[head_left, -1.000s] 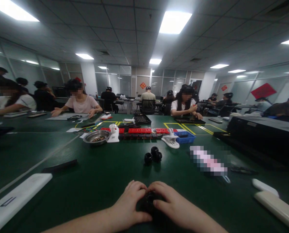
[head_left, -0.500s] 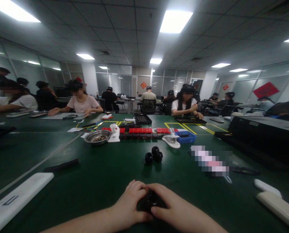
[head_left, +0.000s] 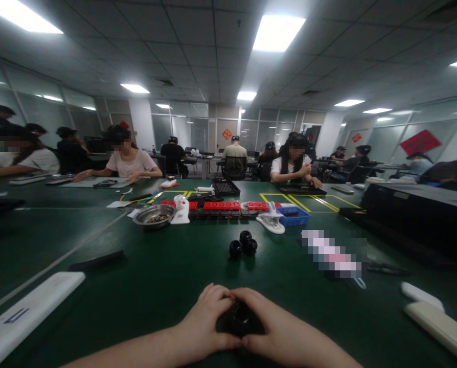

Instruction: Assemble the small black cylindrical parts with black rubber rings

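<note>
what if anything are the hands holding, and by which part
A black rounded piece, apparently, around its sides: the left hand and right hand encircle it, fingers meeting beyond, thumbs in front; actual contact is too dark to tell.

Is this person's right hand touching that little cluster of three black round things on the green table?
Apart: the head view plainly shows a strip of green tabletop between the right hand and the cluster.

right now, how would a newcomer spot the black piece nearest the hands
Start from the green table and look to its near side, where the left hand and right hand form a ring. The glossy black piece shows inside it. Three black pieces cluster farther off; this one alone is framed by those hands.
</note>
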`<state>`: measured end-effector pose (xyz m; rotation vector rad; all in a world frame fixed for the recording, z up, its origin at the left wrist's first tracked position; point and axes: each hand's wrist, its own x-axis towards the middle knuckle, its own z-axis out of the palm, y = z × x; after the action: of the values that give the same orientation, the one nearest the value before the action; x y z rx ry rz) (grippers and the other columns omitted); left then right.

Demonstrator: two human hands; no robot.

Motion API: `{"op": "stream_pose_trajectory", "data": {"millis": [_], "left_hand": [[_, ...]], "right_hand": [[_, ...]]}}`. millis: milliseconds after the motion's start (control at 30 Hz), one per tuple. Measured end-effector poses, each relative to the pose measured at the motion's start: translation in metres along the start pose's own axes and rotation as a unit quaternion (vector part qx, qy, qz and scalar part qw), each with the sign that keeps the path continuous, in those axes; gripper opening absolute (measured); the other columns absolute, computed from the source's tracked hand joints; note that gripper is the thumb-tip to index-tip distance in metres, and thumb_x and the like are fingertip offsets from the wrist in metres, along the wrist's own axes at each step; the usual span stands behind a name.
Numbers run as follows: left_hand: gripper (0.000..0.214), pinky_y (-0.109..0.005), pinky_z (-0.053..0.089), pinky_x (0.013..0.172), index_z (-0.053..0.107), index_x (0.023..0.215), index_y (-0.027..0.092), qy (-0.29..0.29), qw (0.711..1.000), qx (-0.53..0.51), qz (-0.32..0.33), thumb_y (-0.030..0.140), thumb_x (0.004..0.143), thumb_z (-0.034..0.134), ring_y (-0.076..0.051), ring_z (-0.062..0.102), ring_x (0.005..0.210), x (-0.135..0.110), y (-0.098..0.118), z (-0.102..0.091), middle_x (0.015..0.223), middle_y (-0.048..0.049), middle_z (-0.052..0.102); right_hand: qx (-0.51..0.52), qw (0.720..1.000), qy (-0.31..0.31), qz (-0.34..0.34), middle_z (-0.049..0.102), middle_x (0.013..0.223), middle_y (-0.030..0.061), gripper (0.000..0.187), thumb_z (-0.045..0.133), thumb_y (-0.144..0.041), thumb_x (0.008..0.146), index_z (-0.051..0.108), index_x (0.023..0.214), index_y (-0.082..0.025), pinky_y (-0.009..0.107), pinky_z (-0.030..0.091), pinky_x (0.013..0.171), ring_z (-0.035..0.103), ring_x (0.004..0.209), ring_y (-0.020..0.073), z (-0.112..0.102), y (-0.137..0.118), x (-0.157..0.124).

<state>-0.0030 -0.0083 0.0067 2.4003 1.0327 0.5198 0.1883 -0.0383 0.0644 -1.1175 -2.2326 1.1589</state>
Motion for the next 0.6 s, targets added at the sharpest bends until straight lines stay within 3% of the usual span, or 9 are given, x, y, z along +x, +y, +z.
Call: {"op": "stream_pose_trajectory", "data": {"millis": [67, 200, 333, 467, 600], "left_hand": [[0.041, -0.044, 0.024, 0.1, 0.061, 0.096, 0.023, 0.004, 1.0, 0.001, -0.002, 0.042, 0.063, 0.074, -0.024, 0.047, 0.1, -0.0001, -0.0003, 0.0003, 0.106, -0.0027, 0.054], [0.038, -0.039, 0.031, 0.095, 0.061, 0.091, 0.023, 0.002, 1.0, 0.008, 0.002, 0.039, 0.059, 0.076, -0.022, 0.048, 0.096, 0.0003, -0.001, 0.0005, 0.102, -0.0003, 0.054], [0.041, -0.037, 0.034, 0.09, 0.061, 0.092, 0.023, -0.005, 1.0, 0.008, -0.003, 0.039, 0.058, 0.077, -0.023, 0.047, 0.096, 0.0014, -0.0019, 0.0, 0.103, -0.0009, 0.054], [0.05, -0.042, 0.031, 0.094, 0.058, 0.104, 0.025, -0.014, 1.0, 0.007, -0.005, 0.04, 0.059, 0.076, -0.024, 0.046, 0.098, 0.0017, -0.0026, -0.0003, 0.107, -0.0024, 0.053], [0.045, -0.042, 0.031, 0.095, 0.061, 0.098, 0.024, -0.013, 1.0, 0.002, -0.004, 0.04, 0.059, 0.076, -0.025, 0.047, 0.1, 0.0012, -0.0024, -0.0002, 0.107, -0.0025, 0.054]], "right_hand": [[-0.005, 0.999, 0.023, 0.021, 0.05, 0.122, 0.0052, 0.06, 0.065, -0.017, 0.066, 0.044, 0.122, -0.021, 0.03, 0.033, 0.094, 0.046, 0.11, 0.0208, 0.0018, 0.0023, -0.0001], [-0.064, 0.991, 0.098, 0.062, 0.056, 0.101, 0.0047, 0.042, 0.068, -0.024, 0.063, 0.052, 0.102, -0.018, 0.031, 0.04, 0.079, 0.052, 0.093, 0.0218, 0.0058, 0.0082, 0.0039], [-0.077, 0.992, 0.102, 0.024, 0.054, 0.093, 0.003, 0.026, 0.065, -0.018, 0.064, 0.056, 0.088, -0.018, 0.029, 0.04, 0.076, 0.052, 0.089, 0.0193, 0.0059, 0.0074, 0.0074], [-0.039, 0.997, 0.06, -0.041, 0.053, 0.107, 0.0042, 0.037, 0.054, -0.005, 0.065, 0.058, 0.099, -0.021, 0.029, 0.035, 0.091, 0.048, 0.103, 0.0182, 0.0047, 0.0025, 0.0059], [-0.054, 0.994, 0.09, -0.023, 0.054, 0.105, 0.0053, 0.039, 0.058, -0.013, 0.068, 0.054, 0.106, -0.02, 0.031, 0.037, 0.088, 0.049, 0.1, 0.0199, 0.0056, 0.0027, 0.0043]]}}
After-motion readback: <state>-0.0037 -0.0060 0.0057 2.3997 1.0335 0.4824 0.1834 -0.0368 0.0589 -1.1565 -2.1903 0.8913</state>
